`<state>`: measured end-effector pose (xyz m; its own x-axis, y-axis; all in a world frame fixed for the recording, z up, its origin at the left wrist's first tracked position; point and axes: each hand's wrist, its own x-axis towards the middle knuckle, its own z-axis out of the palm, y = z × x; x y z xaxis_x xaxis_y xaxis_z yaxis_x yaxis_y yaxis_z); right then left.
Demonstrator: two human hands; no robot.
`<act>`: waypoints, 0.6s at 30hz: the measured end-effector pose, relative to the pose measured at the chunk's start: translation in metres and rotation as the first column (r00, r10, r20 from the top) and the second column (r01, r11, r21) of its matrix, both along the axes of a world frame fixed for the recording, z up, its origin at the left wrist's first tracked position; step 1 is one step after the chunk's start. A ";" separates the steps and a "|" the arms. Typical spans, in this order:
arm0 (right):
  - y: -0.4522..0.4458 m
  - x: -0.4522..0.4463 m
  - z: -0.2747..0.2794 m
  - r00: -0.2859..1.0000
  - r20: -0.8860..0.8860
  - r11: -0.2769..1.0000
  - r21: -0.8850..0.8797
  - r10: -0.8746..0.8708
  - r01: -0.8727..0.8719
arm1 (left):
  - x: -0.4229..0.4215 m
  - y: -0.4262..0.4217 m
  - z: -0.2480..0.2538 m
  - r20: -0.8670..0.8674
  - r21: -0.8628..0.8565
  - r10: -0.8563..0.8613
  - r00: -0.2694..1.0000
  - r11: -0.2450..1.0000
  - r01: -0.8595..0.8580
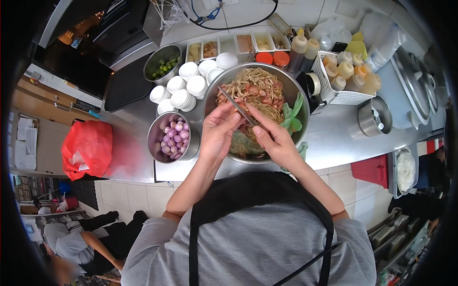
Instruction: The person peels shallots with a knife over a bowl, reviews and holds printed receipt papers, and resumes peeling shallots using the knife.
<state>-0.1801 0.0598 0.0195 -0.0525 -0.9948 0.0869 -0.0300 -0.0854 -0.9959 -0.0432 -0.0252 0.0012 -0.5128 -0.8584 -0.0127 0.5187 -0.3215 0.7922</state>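
Observation:
My right hand (273, 136) is closed on a knife (238, 107), its narrow blade pointing up and to the left. Close beside the blade, my left hand (220, 127) has its fingers pinched together; something small and reddish shows at the fingertips, too small to name. Both hands are over a large steel bowl (305, 121). Inside it lie pale brown stringy pieces (260, 78), with reddish bits among them. A green plastic bag (293, 114) hangs over the bowl's right side. Left of the bowl, a steel pot (151, 136) holds purple shallots (175, 138).
White cups (182, 98) stand in stacks behind the shallot pot, beside a pot of green limes (164, 69). A white basket of squeeze bottles (343, 97) stands right of the bowl. A red plastic bag (88, 148) sits far left. Another person (81, 243) is at lower left.

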 end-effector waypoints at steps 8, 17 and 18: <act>-0.001 0.008 -0.012 0.983 0.129 0.982 -0.124 -0.128 0.145 | -0.006 0.012 -0.002 0.022 -0.067 0.087 0.996 0.994 -0.085; -0.004 0.011 -0.017 0.965 0.127 0.968 -0.076 -0.229 0.240 | -0.014 0.019 0.002 0.043 -0.117 0.101 0.994 0.989 -0.096; -0.004 0.011 -0.016 0.966 0.109 0.968 -0.068 -0.234 0.242 | -0.015 0.018 0.003 0.023 -0.132 0.093 0.995 0.987 -0.090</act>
<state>-0.1687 0.0562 0.0036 -0.2993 -0.9425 0.1485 0.0390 -0.1676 -0.9851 -0.0580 -0.0072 0.0039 -0.4331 -0.8969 0.0893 0.5172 -0.1661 0.8396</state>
